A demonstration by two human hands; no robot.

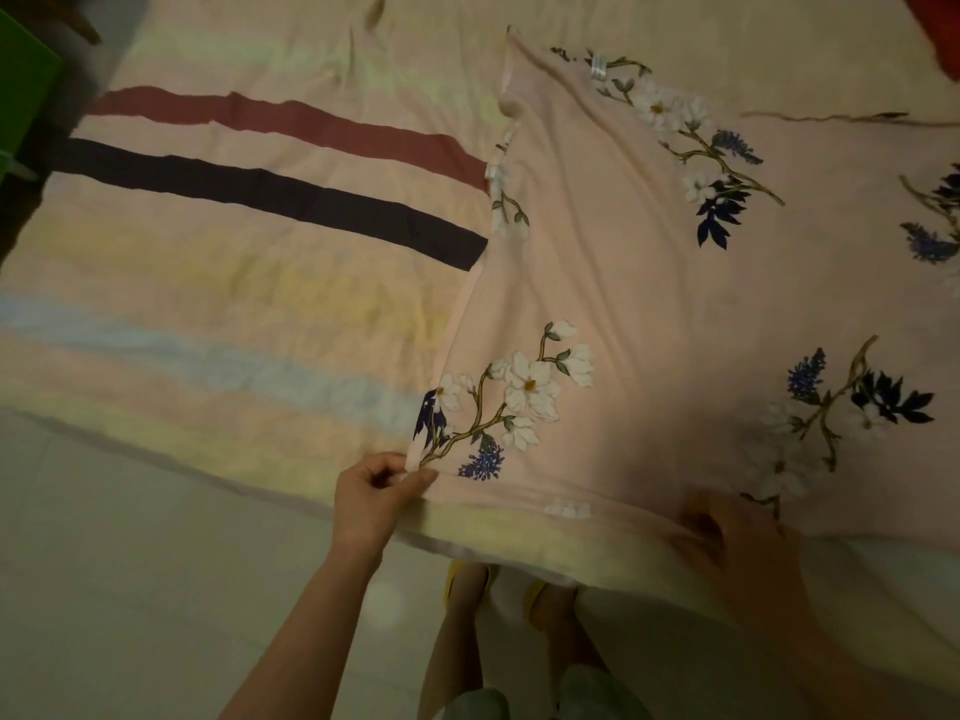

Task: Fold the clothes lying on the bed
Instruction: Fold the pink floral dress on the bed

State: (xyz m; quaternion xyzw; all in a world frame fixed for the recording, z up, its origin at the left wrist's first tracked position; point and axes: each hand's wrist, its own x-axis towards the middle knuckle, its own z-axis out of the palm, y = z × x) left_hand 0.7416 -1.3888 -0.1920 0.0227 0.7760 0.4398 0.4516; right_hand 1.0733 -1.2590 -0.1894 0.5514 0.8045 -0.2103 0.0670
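A pale pink garment (649, 283) printed with white and blue flowers lies spread flat over the right half of the bed. My left hand (374, 491) pinches its near left corner at the bed's front edge. At the near edge further right, my right hand (737, 537) rests on the fabric, blurred and in shadow; its fingers seem to press or hold the hem, and the grip itself is hard to make out.
The bed sheet (234, 283) is striped in pastel bands with a maroon and a dark stripe. A red item (940, 28) lies at the far right corner. A green object (21, 101) stands left of the bed. Pale floor tiles (156, 589) and my feet are below.
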